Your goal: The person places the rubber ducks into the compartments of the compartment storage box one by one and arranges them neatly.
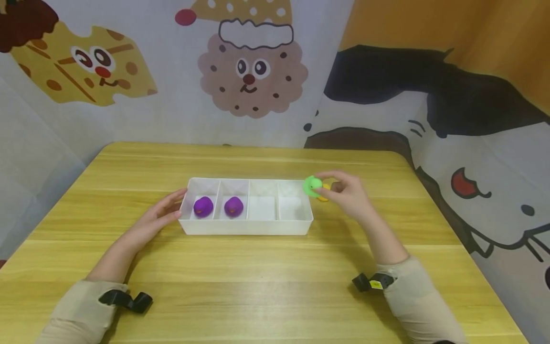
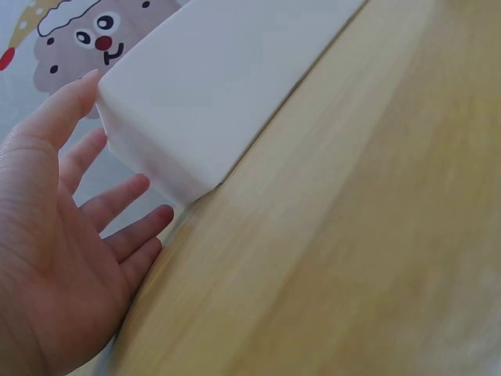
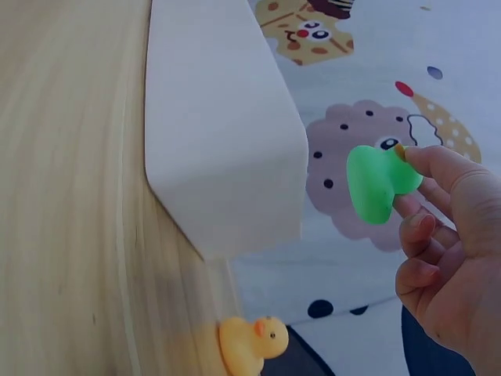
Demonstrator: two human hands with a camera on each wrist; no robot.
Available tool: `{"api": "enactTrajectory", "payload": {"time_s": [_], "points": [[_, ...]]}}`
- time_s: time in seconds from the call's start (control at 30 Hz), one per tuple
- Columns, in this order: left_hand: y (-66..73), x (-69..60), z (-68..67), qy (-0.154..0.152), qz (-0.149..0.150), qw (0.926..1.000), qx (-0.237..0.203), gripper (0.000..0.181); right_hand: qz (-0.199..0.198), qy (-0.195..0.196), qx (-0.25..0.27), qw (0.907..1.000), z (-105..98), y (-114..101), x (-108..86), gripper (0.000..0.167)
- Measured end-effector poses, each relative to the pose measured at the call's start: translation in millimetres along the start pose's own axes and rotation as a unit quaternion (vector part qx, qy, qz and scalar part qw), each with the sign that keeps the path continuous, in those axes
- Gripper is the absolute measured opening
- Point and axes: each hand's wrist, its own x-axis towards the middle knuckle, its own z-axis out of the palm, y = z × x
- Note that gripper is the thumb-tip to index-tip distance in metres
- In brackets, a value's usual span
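A white box with several compartments [image 1: 245,227] stands on the table. Two purple rubber ducks [image 1: 203,207] sit in its two leftmost compartments, one in each; the two right compartments hold nothing. My left hand [image 1: 156,217] touches the box's left end, thumb at the near corner and fingers extended along the end wall in the left wrist view. With thumb and fingertips, my right hand [image 1: 349,193] pinches a green rubber duck [image 3: 380,182] in the air by the box's right end. Behind that hand, a yellow rubber duck [image 3: 249,345] rests on the table, partly hidden in the head view.
The wooden table [image 1: 258,286] has rounded far corners. Behind it hangs a cloth [image 1: 172,129] printed with cartoon figures. Each sleeve carries a black wrist camera, such as the left wrist camera [image 1: 125,301].
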Motion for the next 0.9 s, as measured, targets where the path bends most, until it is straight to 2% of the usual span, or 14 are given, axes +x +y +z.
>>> {"api": "enactTrajectory", "payload": {"time_s": [0.57,0.9], "points": [[-0.5,0.7,-0.6,0.001,0.006,1.0,0.004,0.056,-0.021,-0.036,0.034,0.9986,32,-14,8.6,0.031],[0.4,0.3,0.0,0.001,0.005,1.0,0.007,0.056,-0.028,-0.059,0.035,0.9972,49,-21,13.8,0.03]]}}
